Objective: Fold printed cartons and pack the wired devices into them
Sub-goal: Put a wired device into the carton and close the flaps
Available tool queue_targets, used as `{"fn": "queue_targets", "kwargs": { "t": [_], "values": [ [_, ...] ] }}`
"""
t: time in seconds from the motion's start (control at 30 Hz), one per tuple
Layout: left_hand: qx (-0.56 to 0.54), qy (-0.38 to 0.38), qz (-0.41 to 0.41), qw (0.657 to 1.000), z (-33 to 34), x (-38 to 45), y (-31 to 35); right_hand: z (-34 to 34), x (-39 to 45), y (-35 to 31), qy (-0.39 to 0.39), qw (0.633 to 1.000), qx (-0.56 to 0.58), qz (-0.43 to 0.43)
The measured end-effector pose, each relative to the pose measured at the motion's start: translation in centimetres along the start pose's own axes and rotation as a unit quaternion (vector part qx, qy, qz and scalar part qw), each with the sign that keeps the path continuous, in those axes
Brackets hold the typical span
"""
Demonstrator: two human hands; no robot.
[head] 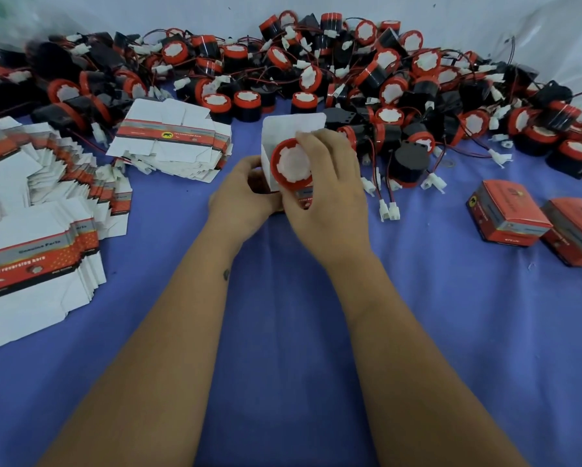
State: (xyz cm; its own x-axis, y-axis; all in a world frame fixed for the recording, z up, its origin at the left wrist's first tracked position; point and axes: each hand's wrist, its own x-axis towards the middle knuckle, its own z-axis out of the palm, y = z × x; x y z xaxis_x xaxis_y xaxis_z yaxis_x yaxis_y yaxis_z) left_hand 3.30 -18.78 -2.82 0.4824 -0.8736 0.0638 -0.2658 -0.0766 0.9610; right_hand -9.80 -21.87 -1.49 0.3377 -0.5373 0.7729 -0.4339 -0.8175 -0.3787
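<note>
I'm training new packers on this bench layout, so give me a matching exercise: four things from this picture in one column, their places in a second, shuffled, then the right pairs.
Things
1. flat carton blanks
2. closed red cartons
3. loose pile of wired devices
4. open carton

Places
A. far side of the blue cloth
B. on the cloth, at the right
C. between both hands, a device going in
D. stacked at the left

Pairs: 1-D, 2-B, 3-A, 4-C
</note>
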Motion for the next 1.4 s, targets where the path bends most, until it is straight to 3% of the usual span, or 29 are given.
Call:
{"fn": "queue_targets", "kwargs": {
  "t": [0.2,0.6,0.77,0.87,0.97,1.03,1.1,1.2,1.3,1.4],
  "values": [
    [-0.01,-0.016,0.011,1.0,-0.3,-0.1,0.0,-0.1,0.1,0.0,-0.034,0.998,0.038,0.049],
    [0.041,-0.041,0.014,0.998,-0.6,-0.1,0.2,0.1,-0.2,0.6,-0.053,0.995,0.071,0.038],
    [0.03,-0.051,0.016,0.998,-0.4,-0.4,0.4,0.2,-0.4,1.2,-0.104,0.988,0.073,0.083],
    [0.005,-0.033,0.02,0.999,-0.2,-0.5,0.4,0.2,-0.4,0.8,-0.108,0.989,0.067,0.073],
    [-0.035,0.011,0.014,0.999,-0.1,-0.3,0.1,0.1,-0.4,0.4,-0.045,0.998,0.018,0.038],
    [-0.041,0.055,0.014,0.998,-0.1,-0.1,-0.1,-0.1,-0.4,0.3,-0.027,0.996,0.018,0.085],
    [-0.028,0.091,0.026,0.995,0.0,0.2,-0.2,-0.2,-0.3,0.4,-0.064,0.976,0.051,0.203],
    [-0.026,0.102,0.045,0.993,0.0,0.2,-0.3,-0.6,0.1,0.7,-0.06,0.915,0.17,0.36],
    [-0.026,0.065,0.059,0.996,-0.1,0.1,-0.2,-0.7,0.7,1.2,-0.039,0.866,0.226,0.445],
    [-0.016,0.005,0.066,0.998,-0.2,0.0,0.0,-0.8,0.9,1.6,0.043,0.812,0.307,0.495]
  ]
}}
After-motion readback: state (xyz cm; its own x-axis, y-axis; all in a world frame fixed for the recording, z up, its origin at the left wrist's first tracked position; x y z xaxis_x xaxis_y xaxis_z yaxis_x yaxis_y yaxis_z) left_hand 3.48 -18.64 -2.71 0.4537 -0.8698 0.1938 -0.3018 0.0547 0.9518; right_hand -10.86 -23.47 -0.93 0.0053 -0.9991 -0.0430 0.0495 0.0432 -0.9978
